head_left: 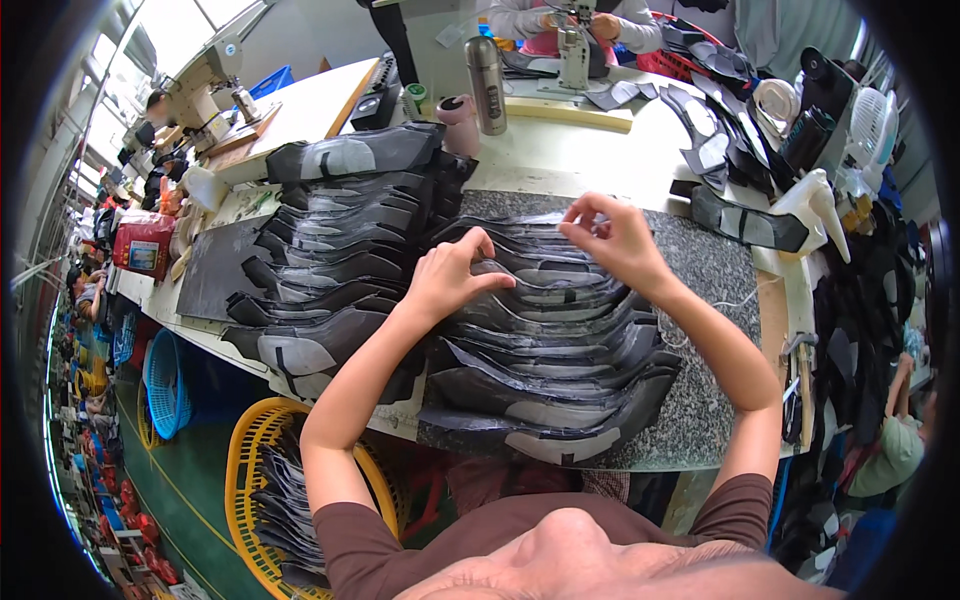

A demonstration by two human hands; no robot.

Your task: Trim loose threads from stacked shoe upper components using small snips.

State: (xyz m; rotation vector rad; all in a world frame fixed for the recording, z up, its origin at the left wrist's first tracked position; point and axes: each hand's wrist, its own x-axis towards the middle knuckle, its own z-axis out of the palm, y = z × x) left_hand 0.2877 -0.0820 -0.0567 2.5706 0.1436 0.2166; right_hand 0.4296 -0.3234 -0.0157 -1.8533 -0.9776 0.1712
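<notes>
- Yellow basket (237, 480), near left: dark pieces inside, below the table (560, 170).
- Left row (335, 255): dark curved pieces with grey patches, overlapping.
- Left hand (450, 277), over the central row's left side: thumb and forefinger parted; contact cannot be told.
- Central row (550, 365): similar pieces, overlapping from near to far on a speckled slab (715, 260).
- Right hand (615, 240), above the row's far right: fingers curled, narrowly spaced; any hold cannot be told.
</notes>
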